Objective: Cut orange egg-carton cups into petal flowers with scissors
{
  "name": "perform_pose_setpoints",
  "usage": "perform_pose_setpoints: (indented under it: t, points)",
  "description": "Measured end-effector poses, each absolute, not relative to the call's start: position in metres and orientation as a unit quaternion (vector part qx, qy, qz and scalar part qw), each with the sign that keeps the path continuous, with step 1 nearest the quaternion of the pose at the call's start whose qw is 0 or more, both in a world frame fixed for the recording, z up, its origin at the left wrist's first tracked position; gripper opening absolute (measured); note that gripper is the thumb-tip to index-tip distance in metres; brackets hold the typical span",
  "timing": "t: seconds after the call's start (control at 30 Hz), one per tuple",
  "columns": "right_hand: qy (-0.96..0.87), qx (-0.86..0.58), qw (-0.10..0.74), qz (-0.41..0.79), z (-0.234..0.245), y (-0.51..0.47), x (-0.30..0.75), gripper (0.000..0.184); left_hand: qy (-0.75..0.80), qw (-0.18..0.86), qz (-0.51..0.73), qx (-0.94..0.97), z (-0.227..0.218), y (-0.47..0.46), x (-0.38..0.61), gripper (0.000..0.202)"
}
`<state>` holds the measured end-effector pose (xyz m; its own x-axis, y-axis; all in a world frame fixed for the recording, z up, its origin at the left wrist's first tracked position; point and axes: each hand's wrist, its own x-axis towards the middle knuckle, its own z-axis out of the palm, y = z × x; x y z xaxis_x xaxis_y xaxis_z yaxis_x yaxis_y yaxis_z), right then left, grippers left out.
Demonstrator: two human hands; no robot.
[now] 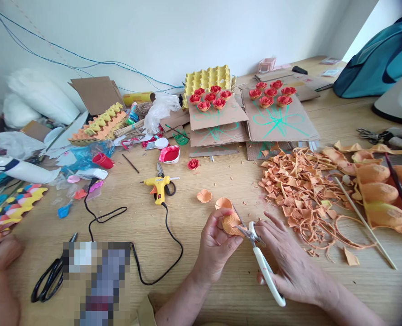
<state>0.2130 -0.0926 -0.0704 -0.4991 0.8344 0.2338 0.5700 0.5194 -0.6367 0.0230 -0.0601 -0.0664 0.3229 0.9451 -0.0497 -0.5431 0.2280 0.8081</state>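
Observation:
Between the thumb and fingers of my left hand (217,244) is an orange egg-carton cup (230,223). My right hand (285,258) grips white-handled scissors (264,274), whose blades are parted at the edge of that cup. Just beyond my left fingertips sits another orange cup piece (223,203), partly hidden by them. A small flower-shaped cutout (204,195) lies to its left. Farther back, one red paper rose (193,164) rests on the table.
Orange carton scraps (299,190) are heaped at right beside an egg carton (379,190) and a thin stick (364,222). A yellow glue gun (159,186) trails its cord at left. Cardboard sheets (278,120) carry several red roses. Another person's hand (2,253) is at far left.

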Motion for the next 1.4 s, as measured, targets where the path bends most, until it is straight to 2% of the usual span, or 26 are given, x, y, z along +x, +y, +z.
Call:
perform_pose_setpoints:
  t: [0.33, 0.63, 0.87, 1.2, 1.4]
  points:
    - [-0.826, -0.420, 0.269, 0.261, -0.069, -0.092, 0.213, 0.040, 0.283, 0.720, 0.509, 0.379, -0.066, -0.059, 0.022, 0.041]
    - [-0.828, -0.407, 0.301, 0.243, -0.067, -0.091, 0.214, 0.038, 0.263, 0.752, 0.494, 0.349, -0.060, -0.057, 0.023, 0.040]
    - [-0.829, -0.416, 0.292, 0.233, -0.069, -0.094, 0.215, 0.035, 0.264, 0.749, 0.499, 0.346, -0.058, -0.056, 0.022, 0.043]
    - [-0.832, -0.425, 0.275, 0.225, -0.066, -0.092, 0.216, 0.020, 0.307, 0.723, 0.508, 0.352, -0.060, -0.054, 0.019, 0.046]
    - [-0.833, -0.432, 0.262, 0.226, -0.063, -0.090, 0.217, 0.018, 0.308, 0.713, 0.504, 0.378, -0.061, -0.052, 0.015, 0.042]
